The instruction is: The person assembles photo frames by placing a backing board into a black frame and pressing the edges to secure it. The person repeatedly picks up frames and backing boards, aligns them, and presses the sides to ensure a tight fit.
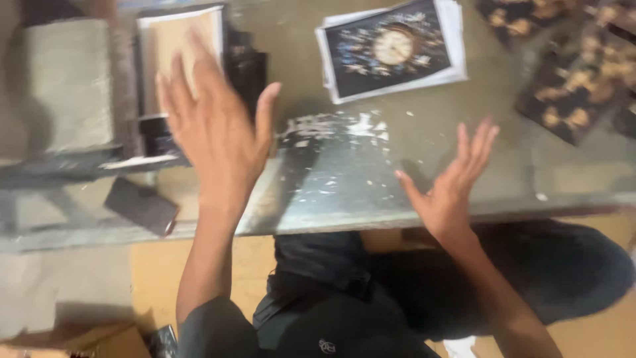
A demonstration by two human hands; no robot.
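My left hand (pixel 212 129) is raised flat over the worn grey tabletop (pixel 397 152), fingers spread, holding nothing; it hovers just in front of a stack of cream-faced boards with dark edges (pixel 175 40). My right hand (pixel 454 179) is lifted near the table's front edge, palm turned inward, fingers apart and empty. Between and beyond the hands lies a stack of printed sheets (pixel 391 46) showing a clock face on a dark speckled background.
Dark sheets with gold pattern (pixel 576 86) lie at the right. A grey cloth-covered block (pixel 66 86) sits at the far left. A small dark card (pixel 141 205) rests near the front left edge. Brown cardboard (pixel 99 338) lies on the floor below.
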